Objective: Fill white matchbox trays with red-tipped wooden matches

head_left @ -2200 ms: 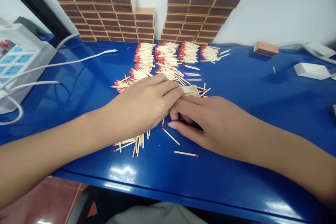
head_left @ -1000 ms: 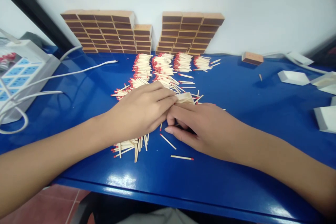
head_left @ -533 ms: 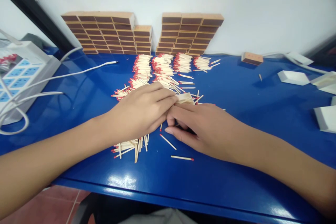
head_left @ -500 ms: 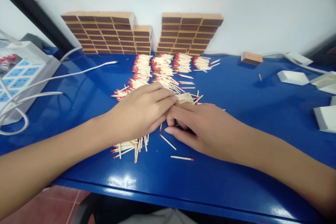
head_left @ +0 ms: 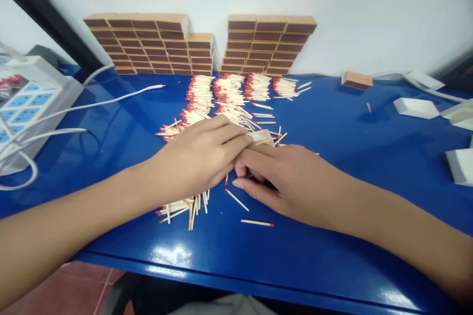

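A pale matchbox tray (head_left: pixel 261 137) shows just beyond my fingers, its near part covered by them. My left hand (head_left: pixel 203 155) lies over its left side, fingers closed together and bent down, tips out of sight. From the right, my right hand (head_left: pixel 284 177) meets it with curled fingers, the thumb sticking out below. Both hands touch each other around the tray. Red-tipped matches (head_left: pixel 201 93) lie in bunched rows behind my hands, and more matches (head_left: pixel 185 209) spread out under my left wrist. One loose match (head_left: pixel 257 222) rests in front of my right thumb.
Stacked matchboxes (head_left: pixel 148 44) line the wall, with a second stack (head_left: pixel 266 44) to their right. A single matchbox (head_left: pixel 356 80) and white trays (head_left: pixel 416 107) sit on the right side. At left stand a power strip (head_left: pixel 25 108) and white cables (head_left: pixel 111 101).
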Motion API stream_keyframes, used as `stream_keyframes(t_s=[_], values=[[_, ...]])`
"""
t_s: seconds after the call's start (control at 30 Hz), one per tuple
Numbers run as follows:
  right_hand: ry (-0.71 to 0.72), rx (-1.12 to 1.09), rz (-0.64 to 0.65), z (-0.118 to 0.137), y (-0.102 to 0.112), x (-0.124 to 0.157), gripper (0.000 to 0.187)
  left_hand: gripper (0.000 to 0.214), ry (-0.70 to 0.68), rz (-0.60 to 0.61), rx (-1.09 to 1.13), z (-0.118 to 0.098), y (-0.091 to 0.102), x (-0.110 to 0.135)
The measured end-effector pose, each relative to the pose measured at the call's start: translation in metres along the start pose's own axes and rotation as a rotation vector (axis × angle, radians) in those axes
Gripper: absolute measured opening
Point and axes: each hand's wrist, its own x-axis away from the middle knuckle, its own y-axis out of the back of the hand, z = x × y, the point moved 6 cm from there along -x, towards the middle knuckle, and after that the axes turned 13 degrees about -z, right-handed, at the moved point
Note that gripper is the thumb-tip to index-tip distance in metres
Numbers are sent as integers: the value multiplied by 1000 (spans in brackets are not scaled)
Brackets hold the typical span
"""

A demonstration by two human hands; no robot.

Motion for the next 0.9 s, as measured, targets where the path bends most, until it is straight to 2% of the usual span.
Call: stream_keyframes(t_s=[0.17,0.6,0.9], values=[[15,3,-1,0,0,0,15,27,-6,13,-6,-2,0,2],[36,7,10,1,0,-1,14,27,26,150,-145,-9,-3,8],[40,-17,-6,1,0,0,13,28,64,200,-114,-10,-3,11]])
